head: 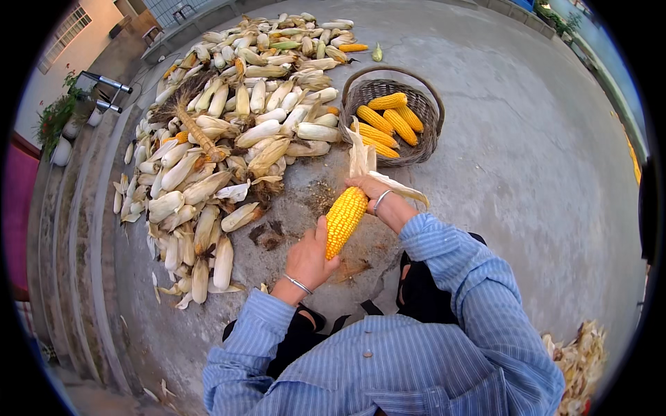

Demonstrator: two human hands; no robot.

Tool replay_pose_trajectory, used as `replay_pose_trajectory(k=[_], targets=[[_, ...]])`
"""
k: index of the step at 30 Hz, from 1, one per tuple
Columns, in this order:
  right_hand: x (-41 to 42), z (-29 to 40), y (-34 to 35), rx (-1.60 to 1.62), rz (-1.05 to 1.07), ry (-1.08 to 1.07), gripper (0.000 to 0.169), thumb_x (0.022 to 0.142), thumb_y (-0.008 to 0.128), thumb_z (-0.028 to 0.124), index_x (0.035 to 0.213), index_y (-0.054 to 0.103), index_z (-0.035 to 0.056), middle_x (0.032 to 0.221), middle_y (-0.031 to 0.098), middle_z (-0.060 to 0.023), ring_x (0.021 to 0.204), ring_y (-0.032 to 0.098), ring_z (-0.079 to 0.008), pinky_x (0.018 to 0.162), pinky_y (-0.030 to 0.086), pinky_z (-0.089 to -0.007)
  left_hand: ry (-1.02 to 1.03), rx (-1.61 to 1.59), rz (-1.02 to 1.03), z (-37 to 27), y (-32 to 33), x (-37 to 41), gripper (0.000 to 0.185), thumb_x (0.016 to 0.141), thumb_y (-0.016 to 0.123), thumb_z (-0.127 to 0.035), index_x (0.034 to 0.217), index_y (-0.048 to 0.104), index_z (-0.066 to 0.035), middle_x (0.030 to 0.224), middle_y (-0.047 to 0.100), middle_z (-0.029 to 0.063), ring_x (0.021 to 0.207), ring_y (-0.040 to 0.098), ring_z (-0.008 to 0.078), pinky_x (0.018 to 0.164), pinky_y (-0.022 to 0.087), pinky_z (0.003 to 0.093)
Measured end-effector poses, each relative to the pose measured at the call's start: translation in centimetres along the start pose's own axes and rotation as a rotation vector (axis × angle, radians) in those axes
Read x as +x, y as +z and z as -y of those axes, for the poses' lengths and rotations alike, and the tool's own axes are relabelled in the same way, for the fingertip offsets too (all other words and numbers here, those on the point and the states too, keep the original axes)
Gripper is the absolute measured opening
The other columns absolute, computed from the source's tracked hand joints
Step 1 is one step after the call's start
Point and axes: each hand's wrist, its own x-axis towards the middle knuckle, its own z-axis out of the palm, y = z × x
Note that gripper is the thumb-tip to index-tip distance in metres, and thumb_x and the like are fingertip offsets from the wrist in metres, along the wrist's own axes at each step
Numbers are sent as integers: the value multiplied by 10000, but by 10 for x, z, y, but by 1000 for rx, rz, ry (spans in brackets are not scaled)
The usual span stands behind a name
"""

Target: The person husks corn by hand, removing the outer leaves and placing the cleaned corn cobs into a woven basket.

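Observation:
A bare yellow ear of corn (346, 221) is held between my two hands. My left hand (308, 256) grips its lower end. At the upper end my right hand (372, 191) is closed around the base, where peeled-back husk leaves (362, 153) stick out past the fingers. Beyond my right hand stands a round wicker basket (435, 125) with an arched handle; several husked ears (400, 127) lie in it. To the left spreads a large pile of corn ears in pale husks (257, 133). A broom-like bundle with a tan handle (196, 130) rests on the pile.
Concrete steps (83, 249) run along the left, with potted plants (57, 122) and a metal frame (106, 86) near them. Loose dry husks (580, 364) lie in a heap at the lower right. One small green-husked ear (377, 52) lies beyond the basket.

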Motion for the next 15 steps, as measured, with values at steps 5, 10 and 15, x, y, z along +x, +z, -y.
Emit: replay_pose_trajectory(k=[5, 10, 15], targets=[[-13, 26, 18, 243, -32, -34, 137, 783, 549, 78, 857, 489, -20, 768, 556, -124, 644, 559, -231, 567, 496, -379, 97, 116, -83, 5, -6, -3, 820, 608, 661, -232, 1259, 222, 3, 880, 461, 167, 763, 522, 314, 602, 452, 384], [-14, 50, 14, 335, 32, -84, 169, 846, 479, 168, 900, 426, 18, 549, 410, -9, 443, 423, -124, 526, 457, -337, 120, 75, -162, -5, -9, 1, 796, 601, 674, -185, 1247, 247, 0, 933, 455, 174, 816, 522, 297, 619, 457, 367], [-32, 53, 39, 315, 88, -254, 213, 883, 319, 248, 832, 414, 64, 447, 256, 51, 341, 230, -82, 503, 394, -311, -9, -478, -220, 12, -1, 13, 719, 640, 666, -173, 1223, 285, 2, 911, 534, 147, 793, 563, 250, 649, 464, 313]])
